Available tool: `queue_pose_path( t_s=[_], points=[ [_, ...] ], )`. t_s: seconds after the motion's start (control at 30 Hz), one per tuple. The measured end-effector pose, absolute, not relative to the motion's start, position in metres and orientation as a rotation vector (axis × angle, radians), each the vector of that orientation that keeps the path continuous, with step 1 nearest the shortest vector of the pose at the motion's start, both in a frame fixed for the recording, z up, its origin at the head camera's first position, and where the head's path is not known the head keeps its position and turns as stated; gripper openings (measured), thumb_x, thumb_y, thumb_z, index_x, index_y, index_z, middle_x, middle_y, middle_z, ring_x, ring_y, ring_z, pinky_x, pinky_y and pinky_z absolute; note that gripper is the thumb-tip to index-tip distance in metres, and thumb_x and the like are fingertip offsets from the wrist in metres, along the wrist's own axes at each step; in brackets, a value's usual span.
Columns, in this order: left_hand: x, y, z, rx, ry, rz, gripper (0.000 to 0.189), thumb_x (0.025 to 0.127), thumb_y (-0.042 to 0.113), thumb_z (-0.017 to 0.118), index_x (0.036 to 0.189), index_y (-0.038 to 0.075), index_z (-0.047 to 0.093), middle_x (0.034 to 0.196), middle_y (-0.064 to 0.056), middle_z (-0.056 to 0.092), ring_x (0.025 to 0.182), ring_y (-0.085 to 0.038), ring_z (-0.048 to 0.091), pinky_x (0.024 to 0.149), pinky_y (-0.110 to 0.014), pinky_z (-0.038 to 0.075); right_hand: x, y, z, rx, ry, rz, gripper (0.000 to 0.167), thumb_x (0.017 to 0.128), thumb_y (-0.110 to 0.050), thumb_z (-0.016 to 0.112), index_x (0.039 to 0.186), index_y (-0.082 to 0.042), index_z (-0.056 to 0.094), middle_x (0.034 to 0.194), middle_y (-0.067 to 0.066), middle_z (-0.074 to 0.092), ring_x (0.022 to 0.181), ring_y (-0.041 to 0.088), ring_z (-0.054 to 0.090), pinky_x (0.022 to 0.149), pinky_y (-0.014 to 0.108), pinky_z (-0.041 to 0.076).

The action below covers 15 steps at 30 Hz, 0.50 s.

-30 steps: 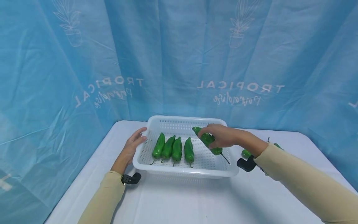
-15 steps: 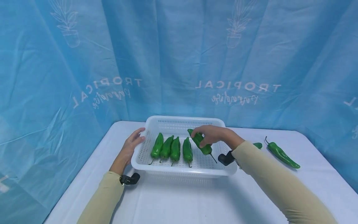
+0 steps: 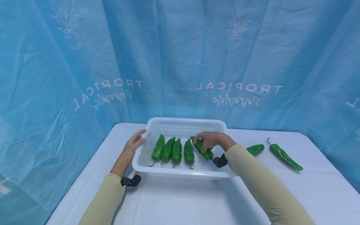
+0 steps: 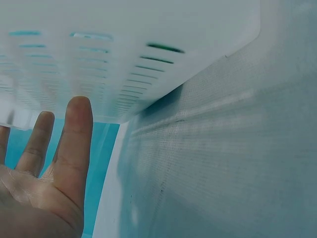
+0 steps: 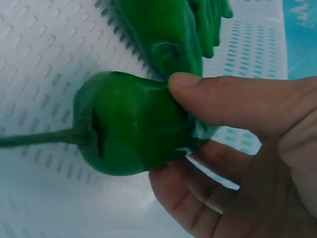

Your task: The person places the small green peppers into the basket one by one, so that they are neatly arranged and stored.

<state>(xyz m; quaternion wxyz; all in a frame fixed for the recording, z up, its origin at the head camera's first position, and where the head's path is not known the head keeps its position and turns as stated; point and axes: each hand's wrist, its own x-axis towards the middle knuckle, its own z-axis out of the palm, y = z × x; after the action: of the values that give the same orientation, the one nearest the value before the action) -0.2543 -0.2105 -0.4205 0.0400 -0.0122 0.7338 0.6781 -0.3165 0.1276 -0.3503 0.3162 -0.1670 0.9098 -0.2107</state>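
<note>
**Right hand pinches a long, glossy green pepper inside a white, rectangular, perforated plastic basket**

And here we are, centre of the frame: that pepper sits in the right half of the basket, between thumb and curled fingers, tip towards the upper left, thin stem towards the lower right. The right wrist view has it up close, the stem running out to the left edge. Whether it touches the basket floor, I cannot tell.

Just left of it, a row of four plump green peppers, stems towards the near rim, the rightmost a little apart from the other three.

Over at the left side, the left hand is at the basket's left end, fingers extended and spread, nothing pinched; the left wrist view shows them up against the slotted wall.

Out right, on the white cloth-covered table, a smooth green pepper peeks from behind the beige sleeve, and near it lies a slender green pepper with a hooked stem. Blue printed curtain all across the top!
</note>
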Motion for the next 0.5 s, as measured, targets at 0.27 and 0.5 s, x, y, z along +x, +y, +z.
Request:
queue_pose_path(
  t_s=[0.27,0.5],
  points=[
    [-0.253,-0.210,-0.419,-0.022,2.260,2.059,0.059,0.101,0.036,0.051,0.155,0.029,0.029,0.163,-0.009,0.031,0.142,-0.041,0.043,0.105,-0.054,0.049,-0.317,0.125,-0.367,-0.334,2.334,-0.609,0.049,0.087,0.000,0.069,0.132,-0.013,0.055,0.148,0.018,0.041,0.116,0.025,0.057,0.094,0.041,0.059],
    [-0.254,-0.212,-0.419,-0.020,2.264,2.059,0.057,0.100,0.036,0.051,0.154,0.031,0.030,0.162,-0.008,0.033,0.142,-0.040,0.043,0.105,-0.053,0.050,-0.316,0.120,-0.368,-0.370,2.286,-0.646,0.052,0.086,0.001,0.067,0.134,-0.012,0.054,0.148,0.017,0.042,0.121,0.025,0.056,0.096,0.040,0.058]
  ],
)
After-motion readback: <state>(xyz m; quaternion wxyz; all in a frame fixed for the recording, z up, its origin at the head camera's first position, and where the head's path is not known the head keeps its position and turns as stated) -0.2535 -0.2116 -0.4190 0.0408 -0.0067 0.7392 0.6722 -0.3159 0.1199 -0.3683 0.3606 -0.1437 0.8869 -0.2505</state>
